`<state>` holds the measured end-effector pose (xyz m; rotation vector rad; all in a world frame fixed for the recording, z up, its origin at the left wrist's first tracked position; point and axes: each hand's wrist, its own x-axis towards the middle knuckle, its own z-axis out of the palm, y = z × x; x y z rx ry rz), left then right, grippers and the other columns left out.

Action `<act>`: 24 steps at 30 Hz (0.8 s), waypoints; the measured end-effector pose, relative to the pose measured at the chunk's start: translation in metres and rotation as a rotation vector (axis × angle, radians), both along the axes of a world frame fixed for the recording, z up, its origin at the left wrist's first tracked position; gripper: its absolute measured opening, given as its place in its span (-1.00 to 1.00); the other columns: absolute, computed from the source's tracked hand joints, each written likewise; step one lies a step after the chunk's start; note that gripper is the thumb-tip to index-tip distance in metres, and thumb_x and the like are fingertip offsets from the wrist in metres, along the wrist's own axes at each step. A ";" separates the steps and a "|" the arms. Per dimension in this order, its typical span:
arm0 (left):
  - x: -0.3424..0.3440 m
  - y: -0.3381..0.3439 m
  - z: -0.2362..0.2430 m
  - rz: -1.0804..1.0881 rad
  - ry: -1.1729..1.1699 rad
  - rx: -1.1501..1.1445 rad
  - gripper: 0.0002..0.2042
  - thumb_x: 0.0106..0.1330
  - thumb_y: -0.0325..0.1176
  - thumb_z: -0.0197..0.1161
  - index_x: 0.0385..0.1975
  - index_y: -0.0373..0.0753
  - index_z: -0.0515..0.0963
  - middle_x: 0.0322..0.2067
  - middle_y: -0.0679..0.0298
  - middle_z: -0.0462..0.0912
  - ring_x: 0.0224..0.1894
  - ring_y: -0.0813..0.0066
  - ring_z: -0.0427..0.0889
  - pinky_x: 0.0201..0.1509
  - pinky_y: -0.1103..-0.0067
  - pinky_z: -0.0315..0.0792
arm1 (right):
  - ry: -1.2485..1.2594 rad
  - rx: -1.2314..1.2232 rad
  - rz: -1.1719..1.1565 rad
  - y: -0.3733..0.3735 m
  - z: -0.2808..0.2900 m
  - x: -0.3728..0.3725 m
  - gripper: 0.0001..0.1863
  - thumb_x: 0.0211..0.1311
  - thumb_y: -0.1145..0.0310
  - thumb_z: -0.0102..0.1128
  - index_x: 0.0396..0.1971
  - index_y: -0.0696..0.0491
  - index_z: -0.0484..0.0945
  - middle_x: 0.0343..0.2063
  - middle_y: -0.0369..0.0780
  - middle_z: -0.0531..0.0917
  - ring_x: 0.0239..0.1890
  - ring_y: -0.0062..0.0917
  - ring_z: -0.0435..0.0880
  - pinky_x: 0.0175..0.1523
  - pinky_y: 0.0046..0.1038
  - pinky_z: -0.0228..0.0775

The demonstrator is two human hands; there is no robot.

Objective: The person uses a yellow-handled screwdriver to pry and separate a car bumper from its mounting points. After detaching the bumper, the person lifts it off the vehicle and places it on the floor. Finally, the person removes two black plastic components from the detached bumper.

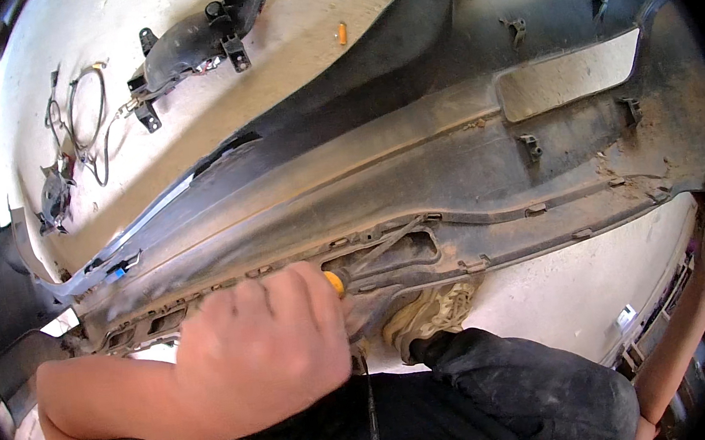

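From the left hand, the face of the dark panel gives room to slide toward one o'clock, up to its curved far edge, which bars the way to pale floor at twelve. The screwdriver fills the line toward two, where, farther out, jutting clips flank a see-through rectangular cut-out. At three a shoe blocks passage, with open floor between it and the right forearm.

Yellow handle mostly hidden
Left fist covers it; right forearm's far end is lost at the picture's rim.
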<state>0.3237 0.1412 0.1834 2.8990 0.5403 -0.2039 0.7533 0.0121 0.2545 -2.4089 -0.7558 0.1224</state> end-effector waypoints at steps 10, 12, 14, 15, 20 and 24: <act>-0.004 0.025 0.000 0.129 0.106 -0.309 -0.68 0.17 -0.11 0.24 -0.64 -0.23 0.48 -0.70 0.23 0.49 -0.64 0.25 0.56 -0.62 0.42 0.38 | -0.123 -0.230 -0.055 -0.051 -0.007 0.067 -0.71 0.18 0.20 0.17 -0.34 0.16 0.53 -0.43 -0.29 0.53 -0.35 -0.58 0.46 -0.12 -0.51 0.31; -0.008 0.033 -0.001 0.172 0.147 -0.400 -0.66 0.16 -0.07 0.27 -0.61 -0.25 0.51 -0.67 0.17 0.53 -0.62 0.15 0.56 -0.56 0.39 0.41 | -0.132 -0.205 -0.079 -0.051 -0.009 0.058 -0.71 0.18 0.20 0.18 -0.33 0.16 0.53 -0.40 -0.27 0.53 -0.32 -0.58 0.47 -0.11 -0.51 0.31; -0.011 0.040 -0.001 0.228 0.136 -0.450 -0.66 0.15 -0.09 0.28 -0.62 -0.26 0.51 -0.69 0.13 0.50 -0.62 0.14 0.54 -0.54 0.39 0.40 | -0.115 -0.172 -0.063 -0.053 -0.012 0.058 -0.70 0.17 0.20 0.19 -0.31 0.16 0.52 -0.37 -0.26 0.54 -0.28 -0.58 0.48 -0.09 -0.51 0.31; -0.015 0.044 -0.002 0.258 0.129 -0.478 -0.66 0.14 -0.09 0.29 -0.63 -0.26 0.50 -0.70 0.11 0.49 -0.62 0.13 0.54 -0.53 0.38 0.39 | -0.083 -0.168 -0.035 -0.058 -0.012 0.065 -0.69 0.17 0.20 0.19 -0.29 0.16 0.52 -0.35 -0.25 0.54 -0.27 -0.58 0.48 -0.08 -0.51 0.32; -0.028 0.050 -0.015 0.420 0.143 -0.829 -0.67 0.14 -0.11 0.30 -0.52 -0.34 0.58 -0.70 0.08 0.49 -0.64 0.13 0.49 -0.51 0.40 0.36 | -0.064 -0.150 -0.072 -0.049 -0.016 0.054 -0.67 0.18 0.21 0.19 -0.22 0.17 0.49 -0.28 -0.23 0.53 -0.22 -0.54 0.50 -0.03 -0.52 0.33; -0.028 0.047 -0.014 0.395 0.208 -1.026 -0.63 0.12 -0.08 0.32 -0.46 -0.37 0.61 -0.67 0.05 0.51 -0.63 0.16 0.51 -0.51 0.44 0.37 | -0.003 -0.169 -0.079 -0.057 -0.022 0.057 -0.68 0.18 0.24 0.18 -0.22 0.18 0.47 -0.22 -0.21 0.50 -0.19 -0.50 0.51 0.05 -0.46 0.40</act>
